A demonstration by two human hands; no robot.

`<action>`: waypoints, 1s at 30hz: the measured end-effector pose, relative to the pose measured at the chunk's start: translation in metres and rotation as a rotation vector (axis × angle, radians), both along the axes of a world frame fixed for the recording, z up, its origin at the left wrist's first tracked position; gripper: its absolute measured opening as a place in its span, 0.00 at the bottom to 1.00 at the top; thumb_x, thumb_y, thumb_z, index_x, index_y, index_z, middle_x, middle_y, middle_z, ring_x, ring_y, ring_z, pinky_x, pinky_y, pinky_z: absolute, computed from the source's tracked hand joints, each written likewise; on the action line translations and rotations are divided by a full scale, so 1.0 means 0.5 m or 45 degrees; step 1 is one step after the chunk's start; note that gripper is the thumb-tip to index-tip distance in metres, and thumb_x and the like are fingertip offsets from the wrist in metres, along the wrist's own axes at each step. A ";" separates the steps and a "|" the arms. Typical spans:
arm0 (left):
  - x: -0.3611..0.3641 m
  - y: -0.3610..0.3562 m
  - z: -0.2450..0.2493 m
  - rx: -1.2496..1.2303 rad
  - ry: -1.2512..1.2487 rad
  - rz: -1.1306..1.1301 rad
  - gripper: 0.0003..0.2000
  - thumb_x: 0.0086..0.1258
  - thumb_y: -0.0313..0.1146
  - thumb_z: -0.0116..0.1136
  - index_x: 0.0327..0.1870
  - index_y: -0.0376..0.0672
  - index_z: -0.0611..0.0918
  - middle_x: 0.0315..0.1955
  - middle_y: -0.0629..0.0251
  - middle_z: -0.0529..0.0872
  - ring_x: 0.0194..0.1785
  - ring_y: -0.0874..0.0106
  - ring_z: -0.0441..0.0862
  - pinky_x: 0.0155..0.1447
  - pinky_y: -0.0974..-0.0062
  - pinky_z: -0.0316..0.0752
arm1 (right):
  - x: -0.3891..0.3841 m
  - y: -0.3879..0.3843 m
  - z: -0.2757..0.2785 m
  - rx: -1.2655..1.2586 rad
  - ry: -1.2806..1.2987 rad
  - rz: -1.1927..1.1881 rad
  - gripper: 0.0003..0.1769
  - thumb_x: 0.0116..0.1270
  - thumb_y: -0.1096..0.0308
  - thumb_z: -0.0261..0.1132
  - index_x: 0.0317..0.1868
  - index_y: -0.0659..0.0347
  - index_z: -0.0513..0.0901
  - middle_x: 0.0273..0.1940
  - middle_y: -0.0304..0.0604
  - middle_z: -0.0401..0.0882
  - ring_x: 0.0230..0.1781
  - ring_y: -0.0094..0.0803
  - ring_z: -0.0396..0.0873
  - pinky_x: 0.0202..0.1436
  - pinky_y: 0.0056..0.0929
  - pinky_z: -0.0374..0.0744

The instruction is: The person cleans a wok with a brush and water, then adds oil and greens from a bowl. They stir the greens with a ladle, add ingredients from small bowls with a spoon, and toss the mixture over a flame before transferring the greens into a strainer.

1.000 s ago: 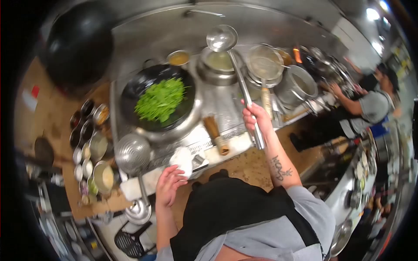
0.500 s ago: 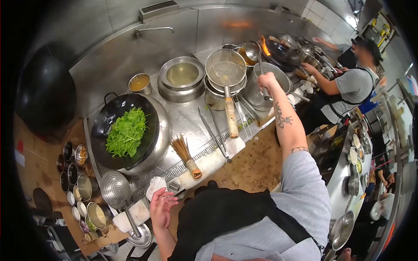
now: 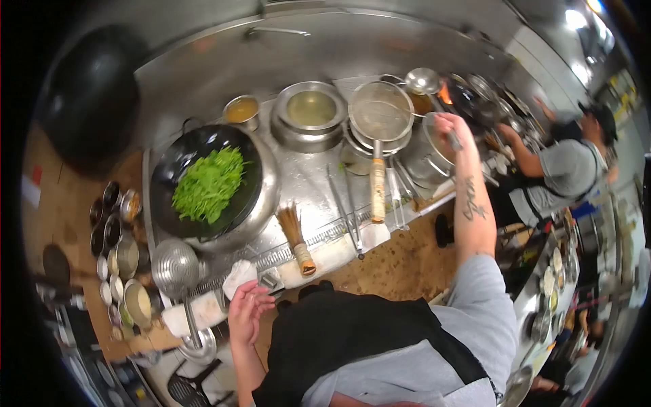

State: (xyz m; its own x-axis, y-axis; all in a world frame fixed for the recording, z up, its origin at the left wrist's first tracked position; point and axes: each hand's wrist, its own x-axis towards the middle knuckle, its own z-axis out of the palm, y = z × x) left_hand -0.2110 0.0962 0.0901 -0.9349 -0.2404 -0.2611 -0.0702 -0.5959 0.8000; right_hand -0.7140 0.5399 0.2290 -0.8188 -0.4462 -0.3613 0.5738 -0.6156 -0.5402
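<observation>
My right hand (image 3: pixel 453 130) is stretched far forward, wrapped around the handle of a steel ladle (image 3: pixel 422 81). The ladle's bowl is over a pot of brown liquid (image 3: pixel 422 104). Below and left of that hand, a mesh strainer (image 3: pixel 381 112) with a wrapped handle rests across a pot. My left hand (image 3: pixel 249 308) hangs near the counter's front edge, fingers loosely bent and apart, with nothing in them. Just above it lies a crumpled white cloth (image 3: pixel 240 277). Chopped green leaves (image 3: pixel 211 184) are heaped in a black wok (image 3: pixel 166 203).
A perforated skimmer (image 3: pixel 176 268) lies left of my left hand. A bamboo brush (image 3: pixel 296 241) and tongs (image 3: pixel 347 214) are on the counter's front. A pot of pale liquid (image 3: pixel 310 108) stands behind. At right, a co-worker (image 3: pixel 576 166) is beside a flaming wok (image 3: pixel 468 102).
My view has shifted, moving the counter items rightward in the picture. The ladle's bowl has moved slightly further back and right with my right hand. My left hand stays near the cloth.
</observation>
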 end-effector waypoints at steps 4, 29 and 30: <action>0.017 -0.010 0.012 -0.059 -0.050 -0.014 0.17 0.78 0.34 0.50 0.63 0.38 0.72 0.50 0.54 0.82 0.48 0.64 0.85 0.52 0.68 0.81 | 0.170 -0.095 0.003 0.243 0.429 0.075 0.08 0.79 0.73 0.48 0.41 0.62 0.74 0.19 0.25 0.62 0.12 0.13 0.59 0.12 0.15 0.58; 0.408 -0.216 -0.053 0.082 0.037 0.612 0.15 0.78 0.33 0.51 0.62 0.41 0.74 0.49 0.59 0.83 0.48 0.67 0.84 0.52 0.69 0.80 | 0.648 -0.974 -0.180 0.953 0.992 0.813 0.04 0.67 0.74 0.60 0.36 0.60 0.72 0.20 0.36 0.69 0.11 0.21 0.66 0.12 0.24 0.67; 0.426 -0.253 -0.053 0.085 0.040 0.614 0.15 0.78 0.33 0.51 0.62 0.41 0.74 0.49 0.59 0.83 0.48 0.66 0.84 0.52 0.69 0.80 | 0.663 -1.034 -0.178 0.868 0.944 0.866 0.04 0.66 0.74 0.60 0.35 0.61 0.72 0.20 0.37 0.70 0.12 0.21 0.66 0.12 0.24 0.67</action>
State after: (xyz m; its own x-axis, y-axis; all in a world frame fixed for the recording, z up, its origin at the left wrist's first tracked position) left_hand 0.0019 -0.0304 0.0636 -0.7288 -0.6315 -0.2646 0.2498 -0.6050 0.7560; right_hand -0.3825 0.0231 0.1401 -0.5988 -0.7663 -0.2327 0.0831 0.2295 -0.9697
